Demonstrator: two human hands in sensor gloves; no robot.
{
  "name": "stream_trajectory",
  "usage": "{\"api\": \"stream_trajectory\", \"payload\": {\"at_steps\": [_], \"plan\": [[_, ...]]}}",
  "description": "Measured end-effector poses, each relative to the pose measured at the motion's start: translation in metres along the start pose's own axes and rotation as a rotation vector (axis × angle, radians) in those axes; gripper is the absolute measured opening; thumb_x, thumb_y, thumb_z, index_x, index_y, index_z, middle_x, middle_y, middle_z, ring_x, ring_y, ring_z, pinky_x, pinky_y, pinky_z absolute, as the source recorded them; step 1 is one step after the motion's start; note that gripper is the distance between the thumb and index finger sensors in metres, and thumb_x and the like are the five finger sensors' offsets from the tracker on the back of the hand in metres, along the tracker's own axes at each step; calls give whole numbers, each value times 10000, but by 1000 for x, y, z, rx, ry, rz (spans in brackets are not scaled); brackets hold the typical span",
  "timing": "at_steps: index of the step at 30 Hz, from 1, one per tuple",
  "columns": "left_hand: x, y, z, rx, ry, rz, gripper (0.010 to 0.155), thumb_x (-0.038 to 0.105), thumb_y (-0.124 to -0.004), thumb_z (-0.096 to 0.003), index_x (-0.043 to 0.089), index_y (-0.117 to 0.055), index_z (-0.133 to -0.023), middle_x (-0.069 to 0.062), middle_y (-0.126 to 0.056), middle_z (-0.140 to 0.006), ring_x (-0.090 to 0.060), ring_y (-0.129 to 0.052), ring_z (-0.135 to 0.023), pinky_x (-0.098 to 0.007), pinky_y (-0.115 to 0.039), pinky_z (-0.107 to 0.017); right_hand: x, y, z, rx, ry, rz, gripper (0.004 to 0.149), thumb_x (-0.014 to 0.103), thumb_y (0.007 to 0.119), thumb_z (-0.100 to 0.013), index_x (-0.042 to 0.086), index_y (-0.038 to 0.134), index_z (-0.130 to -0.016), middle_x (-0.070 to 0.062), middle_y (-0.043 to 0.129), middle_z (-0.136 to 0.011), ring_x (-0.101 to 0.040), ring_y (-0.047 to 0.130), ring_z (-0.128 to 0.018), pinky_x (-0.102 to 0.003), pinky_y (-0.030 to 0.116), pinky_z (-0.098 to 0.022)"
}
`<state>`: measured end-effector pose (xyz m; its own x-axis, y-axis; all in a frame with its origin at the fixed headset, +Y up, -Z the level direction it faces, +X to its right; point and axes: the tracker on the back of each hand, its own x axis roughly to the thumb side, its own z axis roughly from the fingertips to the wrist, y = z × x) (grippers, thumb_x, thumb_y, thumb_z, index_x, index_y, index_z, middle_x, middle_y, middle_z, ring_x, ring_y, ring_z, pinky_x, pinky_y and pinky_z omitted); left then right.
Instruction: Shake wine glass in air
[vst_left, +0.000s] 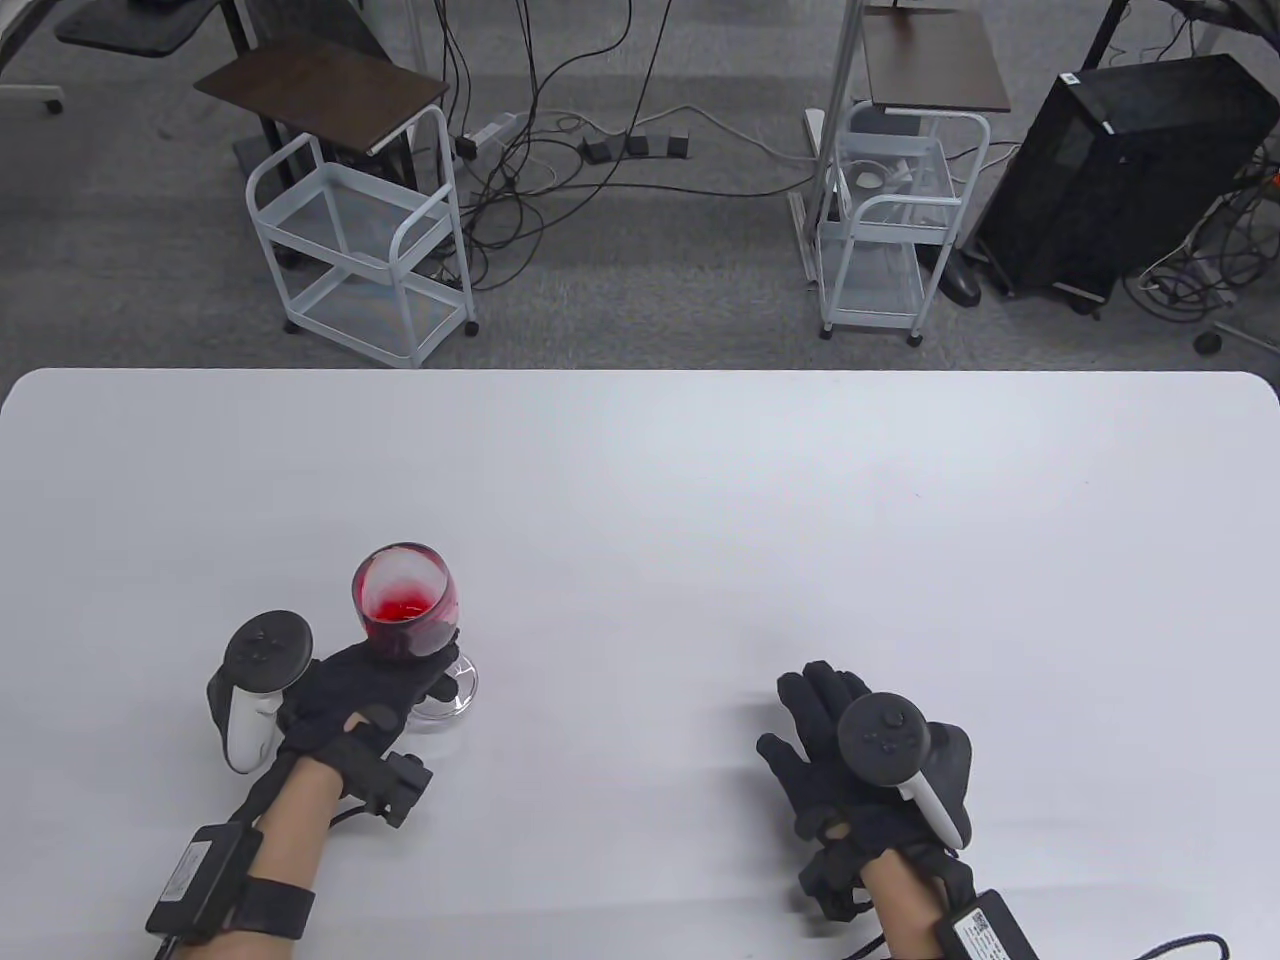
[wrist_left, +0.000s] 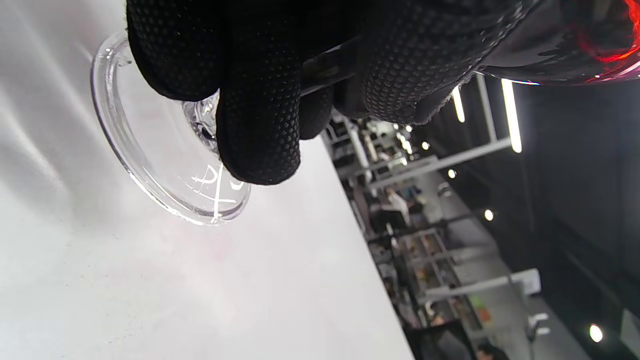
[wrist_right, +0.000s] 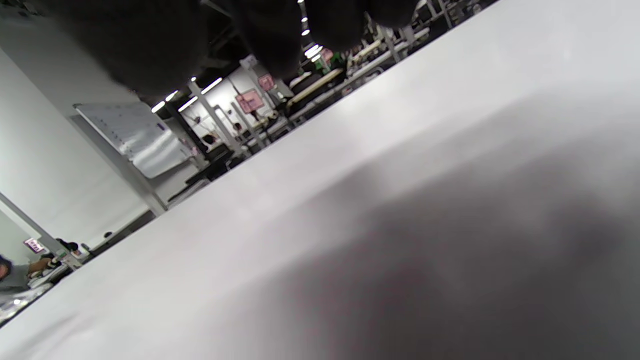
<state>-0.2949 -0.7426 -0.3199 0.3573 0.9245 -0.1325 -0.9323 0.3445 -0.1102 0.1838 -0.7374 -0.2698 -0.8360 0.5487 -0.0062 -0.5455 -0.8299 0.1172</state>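
A wine glass (vst_left: 405, 600) with a little red liquid in its bowl is at the near left of the white table (vst_left: 640, 480). My left hand (vst_left: 365, 690) grips its stem under the bowl. In the left wrist view my fingers (wrist_left: 260, 115) wrap the stem and the clear foot (wrist_left: 165, 165) is tilted, close to the table top. The foot also shows in the table view (vst_left: 455, 695). My right hand (vst_left: 840, 750) lies flat on the table at the near right, fingers spread, holding nothing. The right wrist view shows only dark fingertips (wrist_right: 150, 45) and table.
Beyond the table's far edge stand two white wire carts (vst_left: 365, 250) (vst_left: 885, 220), a black computer case (vst_left: 1120, 170) and floor cables.
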Motion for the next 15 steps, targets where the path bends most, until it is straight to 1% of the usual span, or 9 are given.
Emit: {"api": "stream_trajectory", "payload": {"at_steps": [2, 3, 5, 7, 9, 10, 12, 13, 15], "plan": [[5, -4, 3, -29, -36, -31, 449, 386, -975, -462, 229, -923, -879, -103, -989, -905, -213, -1208, -545, -451, -922, -533, 1, -1, 1, -15, -10, 2, 695, 554, 736, -417, 274, 548, -1025, -21, 413, -1165, -356, 328, -1077, -635, 316, -747], [6, -4, 2, -36, -32, -41, 449, 389, -976, -461, 237, -922, -880, -94, -985, -912, -207, -1205, -558, -449, -919, -540, 1, -1, 0, -16, -10, 0, 693, 552, 737, -418, 275, 548, -1025, -21, 410, -1166, -355, 325, -1078, -635, 313, -748], [2, -1, -1, 2, -7, -37, 449, 396, -968, -467, 242, -914, -885, -90, -982, -915, -197, -1207, -558, -441, -923, -542, 2, -1, 0, -19, -3, 14, 693, 549, 739, -419, 277, 545, -1025, -17, 394, -1168, -351, 307, -1079, -633, 303, -750], [0, -2, 0, -9, -2, -12, 449, 386, -971, -467, 227, -918, -883, -105, -983, -910, -212, -1204, -554, -452, -919, -537, 3, -1, 2, -30, -13, 38, 696, 554, 736, -418, 281, 538, -1027, -11, 381, -1170, -346, 294, -1082, -632, 296, -751], [4, -6, 2, -34, -31, -39, 448, 387, -975, -462, 231, -924, -879, -99, -989, -906, -209, -1208, -549, -449, -922, -535, 5, -2, 2, -44, -24, 41, 694, 555, 737, -418, 284, 542, -1026, -11, 382, -1171, -346, 293, -1083, -634, 295, -751], [5, -6, 1, -43, -26, -44, 449, 387, -977, -462, 238, -921, -881, -95, -984, -913, -209, -1205, -560, -449, -919, -541, 4, -2, 1, -40, -20, 38, 696, 554, 738, -417, 284, 539, -1027, -11, 381, -1171, -344, 291, -1084, -633, 293, -751], [2, -1, -2, -1, -4, -37, 450, 398, -968, -466, 243, -915, -885, -89, -984, -915, -198, -1207, -559, -440, -923, -543, 4, -1, 1, -35, -12, 39, 695, 553, 737, -418, 285, 536, -1027, -9, 377, -1171, -343, 281, -1084, -632, 289, -752], [0, 0, -2, -1, 4, -19, 449, 390, -970, -468, 236, -914, -886, -97, -981, -915, -205, -1205, -557, -447, -919, -542, 4, -1, 1, -35, -13, 44, 695, 554, 737, -418, 286, 536, -1027, -9, 375, -1172, -342, 281, -1084, -632, 289, -751], [2, -4, 2, -14, -21, -29, 447, 384, -974, -464, 228, -922, -879, -105, -986, -908, -210, -1208, -545, -450, -923, -532, 5, -2, 3, -44, -23, 46, 696, 555, 737, -417, 285, 538, -1027, -9, 377, -1172, -343, 284, -1085, -633, 291, -751]]}}
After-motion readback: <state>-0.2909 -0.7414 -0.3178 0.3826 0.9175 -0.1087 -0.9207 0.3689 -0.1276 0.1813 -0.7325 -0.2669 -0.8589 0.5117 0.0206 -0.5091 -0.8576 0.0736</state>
